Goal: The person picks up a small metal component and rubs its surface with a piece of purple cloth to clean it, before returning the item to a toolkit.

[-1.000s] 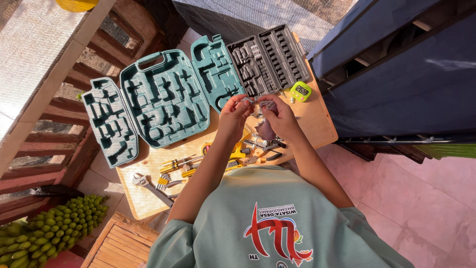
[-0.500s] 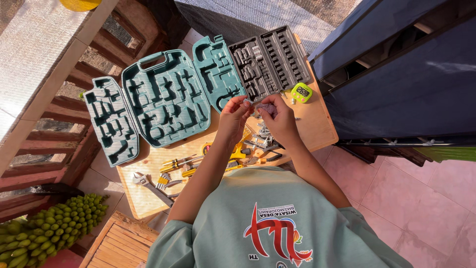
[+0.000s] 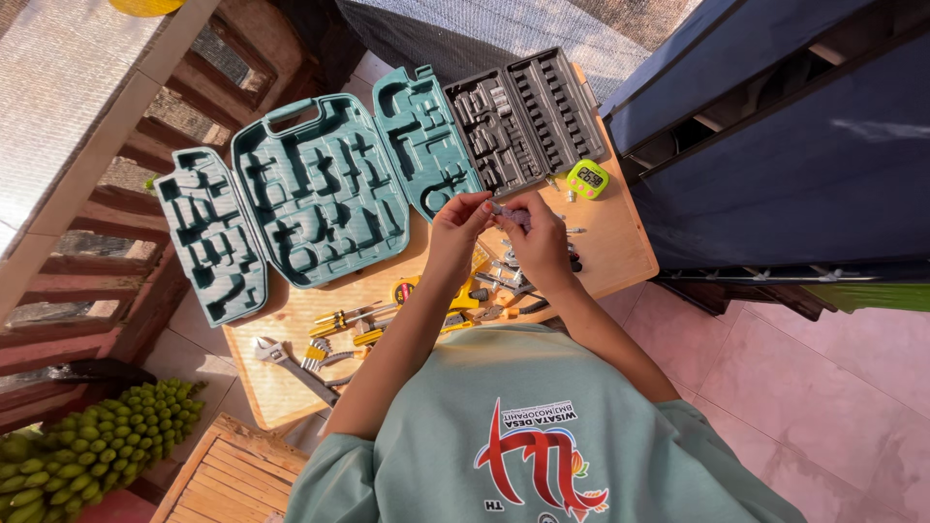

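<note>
My left hand (image 3: 455, 235) and my right hand (image 3: 534, 239) meet above the wooden table (image 3: 620, 242), fingertips pinched together on a small grey metal piece (image 3: 511, 214). Just beyond the hands lies an open teal tool case (image 3: 320, 189) with empty moulded slots, and a dark grey socket tray (image 3: 523, 116) beside it. Under my wrists is a heap of loose metal tools (image 3: 509, 281), partly hidden by my arms.
A green digital timer (image 3: 587, 178) sits by the tray. Yellow-handled screwdrivers (image 3: 344, 320), a yellow tape measure (image 3: 407, 288) and an adjustable wrench (image 3: 289, 365) lie near the table's front. Green bananas (image 3: 87, 441), a wooden crate (image 3: 232, 475), and a dark blue cabinet (image 3: 794, 136) surround it.
Both hands have drawn slightly lower and closer together over the tool heap. The grey bundle seen under my right hand a second ago is hidden now.
</note>
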